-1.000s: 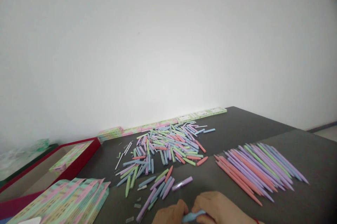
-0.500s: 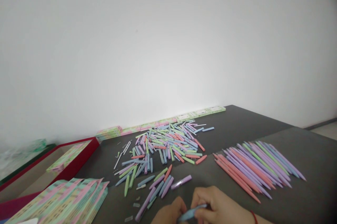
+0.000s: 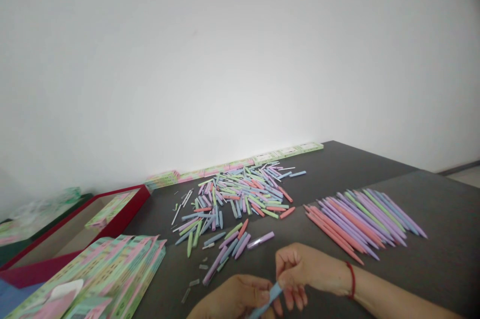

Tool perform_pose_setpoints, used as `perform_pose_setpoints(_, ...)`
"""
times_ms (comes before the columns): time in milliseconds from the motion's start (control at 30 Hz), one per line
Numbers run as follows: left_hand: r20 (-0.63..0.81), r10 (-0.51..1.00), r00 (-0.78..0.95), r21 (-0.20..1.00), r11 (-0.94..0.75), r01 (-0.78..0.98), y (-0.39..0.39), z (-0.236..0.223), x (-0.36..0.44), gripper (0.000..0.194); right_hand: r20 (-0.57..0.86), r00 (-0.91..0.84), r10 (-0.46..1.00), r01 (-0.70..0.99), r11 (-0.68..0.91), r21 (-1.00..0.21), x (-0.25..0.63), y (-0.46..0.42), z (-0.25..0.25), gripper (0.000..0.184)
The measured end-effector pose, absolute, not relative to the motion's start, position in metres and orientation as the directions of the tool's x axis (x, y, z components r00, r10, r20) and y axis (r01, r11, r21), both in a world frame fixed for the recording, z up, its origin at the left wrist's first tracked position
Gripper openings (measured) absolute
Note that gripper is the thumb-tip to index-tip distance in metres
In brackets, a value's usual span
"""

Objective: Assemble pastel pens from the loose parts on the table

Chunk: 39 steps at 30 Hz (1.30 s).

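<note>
At the bottom edge, a light blue pen (image 3: 275, 291) slants between my two hands. My left hand (image 3: 238, 295) is closed round its lower part, and the pen's lower end runs toward the frame edge. The thumb and forefinger of my right hand (image 3: 305, 271) pinch its upper end, while the other fingers hang loosely curled. Just beyond my hands lie loose pen parts in purple, blue, green and coral, among them a purple barrel with a clear section (image 3: 261, 240). To the right, finished-looking pens (image 3: 352, 224) lie side by side in a slanted row.
A big heap of pen parts (image 3: 243, 191) covers the middle of the dark table (image 3: 375, 164). Printed packets (image 3: 123, 264) are stacked at the front left, beside a red-rimmed box (image 3: 131, 206). Flat printed boxes (image 3: 240, 164) line the wall. Small clear pieces (image 3: 194, 282) lie near my left hand.
The view has tilted down slightly, showing more of my right forearm. My right hand has shifted to the pen's upper end, and the pen now stands more steeply between my hands.
</note>
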<state>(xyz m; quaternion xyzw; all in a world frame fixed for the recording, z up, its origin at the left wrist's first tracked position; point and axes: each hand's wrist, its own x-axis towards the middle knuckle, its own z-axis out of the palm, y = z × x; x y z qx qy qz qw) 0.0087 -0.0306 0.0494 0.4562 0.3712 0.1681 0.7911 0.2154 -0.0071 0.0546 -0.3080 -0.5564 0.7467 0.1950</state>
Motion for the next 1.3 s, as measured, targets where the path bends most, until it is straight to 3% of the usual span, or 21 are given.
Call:
perform_pose_setpoints(267, -0.269, 0.622, 0.735, 0.883, 0.464, -0.07, -0.026, 0.045, 0.013, 0.044, -0.082, -0.553, 0.829, -0.083, -0.152, -0.985, 0.211, -0.011, 0.074, 0.025)
perform_pose_setpoints(467, -0.219, 0.629, 0.746, 0.873, 0.468, -0.138, -0.022, 0.04, 0.016, 0.035, 0.002, -0.5, 0.866, -0.068, -0.037, -0.997, 0.208, -0.014, 0.074, 0.014)
perform_pose_setpoints(633, -0.198, 0.581, 0.79, 0.857, 0.494, -0.148, -0.021, 0.049, 0.016, 0.045, 0.056, -0.518, 0.854, -0.054, 0.032, -0.998, 0.212, -0.016, 0.077, 0.008)
perform_pose_setpoints(833, -0.196, 0.637, 0.746, 0.909, 0.403, -0.105, -0.028, 0.066, 0.012, 0.047, 0.009, -0.556, 0.831, -0.074, -0.039, -0.997, 0.222, -0.013, 0.066, 0.012)
perform_pose_setpoints(1133, -0.312, 0.662, 0.681, 0.872, 0.484, -0.07, -0.032, 0.062, 0.015, 0.031, -0.088, -0.639, 0.764, -0.046, -0.152, -0.987, 0.232, -0.014, 0.055, 0.017)
perform_pose_setpoints(1300, -0.302, 0.697, 0.651, 0.915, 0.403, -0.007, -0.026, 0.05, 0.013, 0.015, -0.07, -0.597, 0.799, -0.045, -0.12, -0.992, 0.229, -0.011, 0.046, 0.022)
